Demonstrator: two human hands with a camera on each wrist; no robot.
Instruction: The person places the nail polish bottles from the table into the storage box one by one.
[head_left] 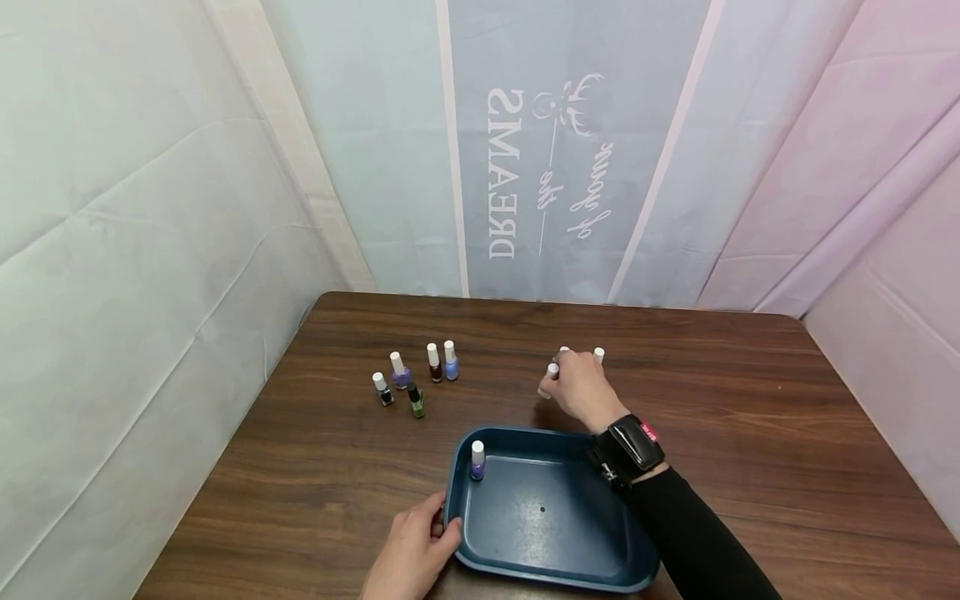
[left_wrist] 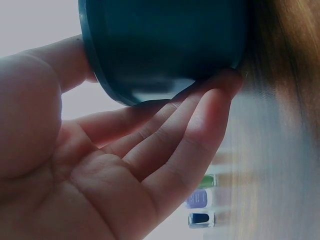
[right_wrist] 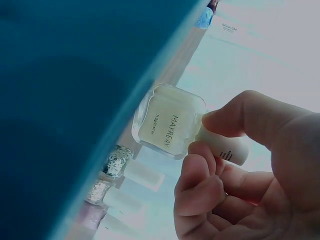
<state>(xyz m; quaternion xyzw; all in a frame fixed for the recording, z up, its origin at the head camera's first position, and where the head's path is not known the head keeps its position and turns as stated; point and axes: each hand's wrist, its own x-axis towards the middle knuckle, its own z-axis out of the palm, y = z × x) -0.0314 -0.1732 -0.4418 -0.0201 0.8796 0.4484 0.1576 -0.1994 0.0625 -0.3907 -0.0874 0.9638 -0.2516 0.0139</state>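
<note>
My right hand (head_left: 588, 390) pinches the white cap of a nail polish bottle (right_wrist: 172, 122) with pale cream contents, between thumb and fingers. In the head view this bottle is mostly behind the hand, beyond the tray's far edge. Beside it, glittery nail polish bottles (right_wrist: 119, 162) with white caps show in the right wrist view. My left hand (head_left: 412, 546) grips the left side of a dark blue tray (head_left: 555, 525), thumb at the rim and fingers against the outer wall. A purple nail polish bottle (head_left: 477, 462) stands upright in the tray's far left corner.
Several nail polish bottles stand at the left of the wooden table (head_left: 750, 400): a dark blue one (head_left: 383, 390), a purple one (head_left: 400, 372), a green one with a black cap (head_left: 416, 402), a dark red one (head_left: 434, 364) and a light blue one (head_left: 451, 362). Printed curtains (head_left: 390, 150) hang behind.
</note>
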